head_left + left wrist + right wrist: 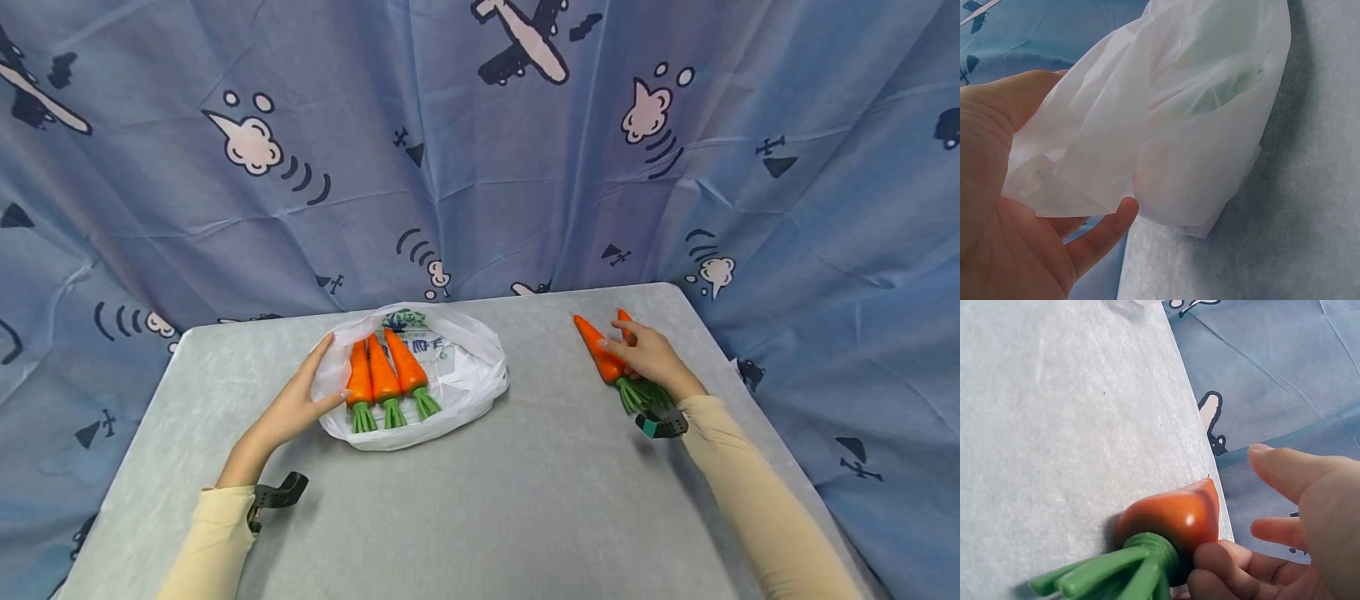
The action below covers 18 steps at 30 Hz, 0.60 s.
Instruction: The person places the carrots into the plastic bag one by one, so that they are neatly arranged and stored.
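Currently I log the left hand (300, 404) as spread wide, fingers touching the near-side film of the white bag (486, 387) at its left. Three carrots (384, 382) lie inside the bag, leaf ends toward the person. Right of the bag, well apart on the counter (480, 517), two more carrots (596, 350) lie under the right hand (654, 360), fingers loosely bent, the upper digit clear. Only the right wrist view shows me fingertips (1210, 561) against one carrot's side; only the head view shows the bag's print (423, 343).
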Available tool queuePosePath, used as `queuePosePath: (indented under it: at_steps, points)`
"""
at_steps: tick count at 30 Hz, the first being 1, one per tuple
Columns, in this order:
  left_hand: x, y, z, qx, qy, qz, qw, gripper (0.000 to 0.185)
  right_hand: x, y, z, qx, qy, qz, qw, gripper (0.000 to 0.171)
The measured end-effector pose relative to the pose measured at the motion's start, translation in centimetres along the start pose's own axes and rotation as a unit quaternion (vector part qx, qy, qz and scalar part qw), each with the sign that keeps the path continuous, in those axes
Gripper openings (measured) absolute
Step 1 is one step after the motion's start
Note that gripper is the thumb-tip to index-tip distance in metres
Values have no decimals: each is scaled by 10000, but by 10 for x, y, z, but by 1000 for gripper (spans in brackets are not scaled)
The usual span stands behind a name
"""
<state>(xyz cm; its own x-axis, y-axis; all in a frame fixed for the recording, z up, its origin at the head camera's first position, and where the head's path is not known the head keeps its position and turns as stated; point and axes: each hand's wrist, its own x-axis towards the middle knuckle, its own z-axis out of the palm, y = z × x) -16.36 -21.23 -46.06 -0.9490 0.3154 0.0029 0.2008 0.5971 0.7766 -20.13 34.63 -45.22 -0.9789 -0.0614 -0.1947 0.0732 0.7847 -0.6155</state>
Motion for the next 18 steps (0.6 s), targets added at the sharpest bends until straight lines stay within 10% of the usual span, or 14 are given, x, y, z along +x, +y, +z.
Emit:
queuePosePath:
  at_steps: [18]
  points:
    - [-3, 0, -2, 50, 33, -24, 10000, 96, 1, -3, 16, 131, -441, 149, 9988, 74]
